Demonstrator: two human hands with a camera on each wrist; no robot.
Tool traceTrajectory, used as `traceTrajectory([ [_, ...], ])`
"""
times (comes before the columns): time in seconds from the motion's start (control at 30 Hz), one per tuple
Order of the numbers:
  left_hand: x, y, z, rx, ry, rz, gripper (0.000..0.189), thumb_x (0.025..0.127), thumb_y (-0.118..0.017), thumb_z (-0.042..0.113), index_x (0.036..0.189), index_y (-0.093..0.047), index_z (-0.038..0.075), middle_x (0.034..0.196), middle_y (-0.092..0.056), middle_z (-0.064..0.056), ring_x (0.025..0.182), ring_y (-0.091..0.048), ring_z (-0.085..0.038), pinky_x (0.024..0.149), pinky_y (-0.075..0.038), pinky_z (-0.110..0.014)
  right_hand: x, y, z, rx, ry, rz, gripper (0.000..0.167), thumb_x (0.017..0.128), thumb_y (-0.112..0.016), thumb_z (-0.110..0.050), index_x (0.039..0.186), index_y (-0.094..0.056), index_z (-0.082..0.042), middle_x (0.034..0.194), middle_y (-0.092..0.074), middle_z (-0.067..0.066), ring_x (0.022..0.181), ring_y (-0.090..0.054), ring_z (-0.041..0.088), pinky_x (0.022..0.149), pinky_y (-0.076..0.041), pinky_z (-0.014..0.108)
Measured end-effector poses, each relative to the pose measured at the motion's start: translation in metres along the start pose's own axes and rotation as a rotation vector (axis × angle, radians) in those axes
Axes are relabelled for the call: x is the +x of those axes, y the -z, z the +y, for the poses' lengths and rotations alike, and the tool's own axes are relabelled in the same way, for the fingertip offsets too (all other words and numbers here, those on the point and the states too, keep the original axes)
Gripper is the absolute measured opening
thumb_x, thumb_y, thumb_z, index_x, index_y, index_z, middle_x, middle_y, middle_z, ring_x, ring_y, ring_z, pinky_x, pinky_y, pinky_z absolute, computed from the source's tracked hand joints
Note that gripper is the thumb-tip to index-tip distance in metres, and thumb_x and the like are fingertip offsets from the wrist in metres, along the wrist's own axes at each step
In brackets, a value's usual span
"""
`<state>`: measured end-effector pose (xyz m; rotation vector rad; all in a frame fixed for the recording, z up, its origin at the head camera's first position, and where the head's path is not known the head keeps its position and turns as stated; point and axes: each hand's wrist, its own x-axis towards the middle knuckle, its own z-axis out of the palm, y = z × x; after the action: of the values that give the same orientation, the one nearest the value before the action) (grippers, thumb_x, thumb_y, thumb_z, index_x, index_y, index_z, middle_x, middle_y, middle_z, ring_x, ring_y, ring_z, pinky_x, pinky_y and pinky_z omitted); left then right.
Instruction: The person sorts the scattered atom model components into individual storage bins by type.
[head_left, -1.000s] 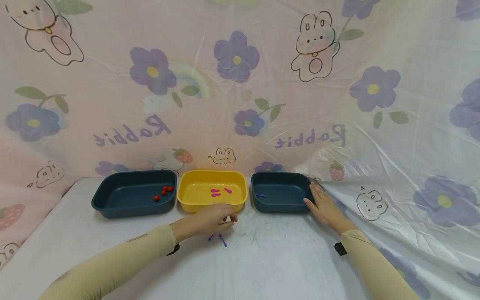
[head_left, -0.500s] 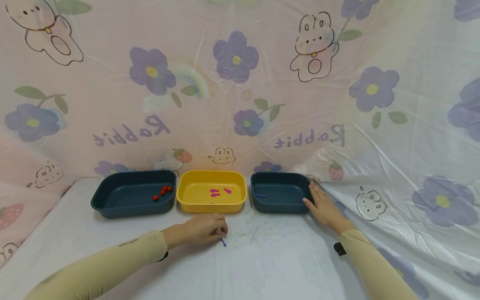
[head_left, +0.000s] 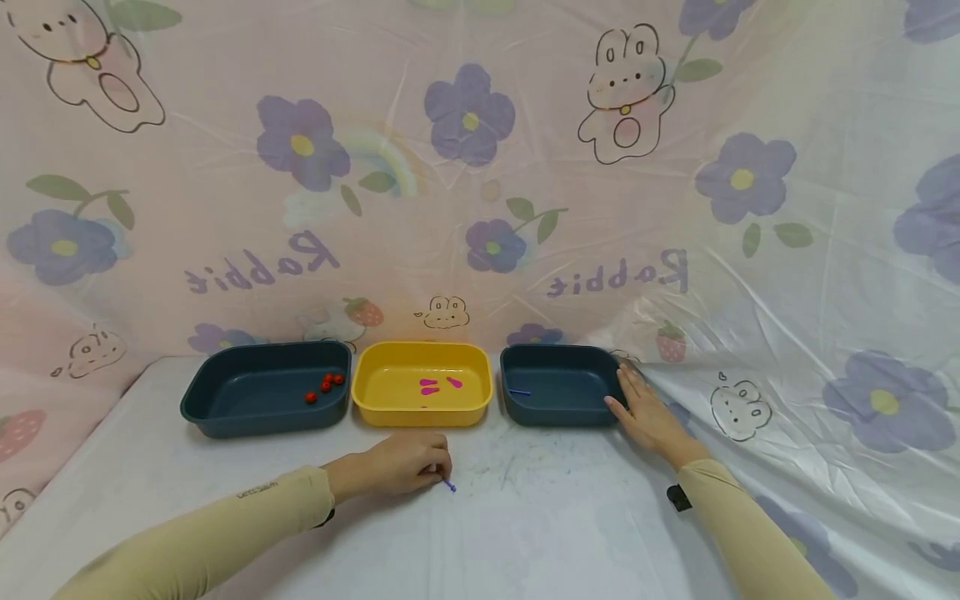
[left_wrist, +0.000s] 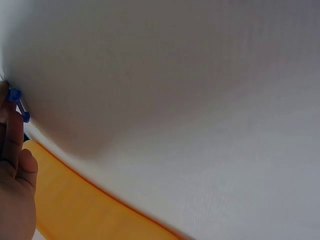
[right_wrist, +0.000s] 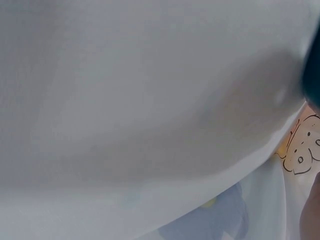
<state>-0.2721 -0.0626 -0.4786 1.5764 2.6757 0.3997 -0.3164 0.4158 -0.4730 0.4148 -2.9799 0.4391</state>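
Observation:
My left hand [head_left: 408,462] is low over the white table in front of the yellow bin, with its fingers curled and pinching a small blue-purple stick with knobbed ends [head_left: 450,484]. In the left wrist view, the stick [left_wrist: 20,104] shows at the fingertips, partly covered by them. A second such stick seen earlier is hidden from view. My right hand [head_left: 651,421] lies with straight fingers along the right end of the right dark blue bin [head_left: 562,417]. That bin holds one thin blue stick [head_left: 519,392].
A yellow bin [head_left: 422,418] with several pink drop-shaped pieces [head_left: 429,391] stands in the middle. Left of it, a larger dark blue bin [head_left: 262,423] contains several red beads [head_left: 311,397]. A printed curtain [head_left: 390,250] hangs behind all three.
My left hand came down and toward me from the yellow bin's front onto the two sticks on the table. One stick now tilts differently at the fingertips. My right hand stayed put.

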Motion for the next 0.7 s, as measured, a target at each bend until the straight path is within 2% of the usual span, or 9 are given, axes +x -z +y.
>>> traceTrajectory([
  [0.27,-0.0003,-0.0003,0.0012,0.001,-0.010,0.005,0.005,0.096,-0.077,0.019,0.100,-0.075,0.022,0.095,-0.063,0.009,0.084,-0.055,-0.004,0.080,-0.050,-0.015,-0.0002,0.0004,-0.0001,-0.004,0.009,0.007,0.079,0.112,-0.038,-0.048,0.161,-0.016,0.011,0.171,-0.011,0.028,0.156,-0.012,0.049,0.124,-0.014,0.065],
  [0.43,-0.0004,-0.0013,0.0013,-0.010,-0.002,-0.004,0.005,0.097,-0.077,0.019,0.101,-0.075,0.022,0.096,-0.063,0.010,0.085,-0.055,-0.004,0.081,-0.050,-0.015,0.0000,-0.0006,0.0008,-0.003,0.008,0.007,0.080,0.112,-0.038,-0.048,0.161,-0.017,0.011,0.171,-0.011,0.028,0.156,-0.012,0.048,0.124,-0.014,0.065],
  [0.7,0.0021,0.0003,0.0033,-0.042,0.018,0.018,0.004,0.098,-0.075,0.021,0.102,-0.075,0.023,0.097,-0.061,0.012,0.084,-0.053,-0.003,0.079,-0.050,-0.015,0.0005,-0.0017,0.0019,-0.001,0.009,0.013,0.080,0.112,-0.038,-0.049,0.161,-0.017,0.010,0.171,-0.011,0.028,0.156,-0.012,0.048,0.124,-0.015,0.065],
])
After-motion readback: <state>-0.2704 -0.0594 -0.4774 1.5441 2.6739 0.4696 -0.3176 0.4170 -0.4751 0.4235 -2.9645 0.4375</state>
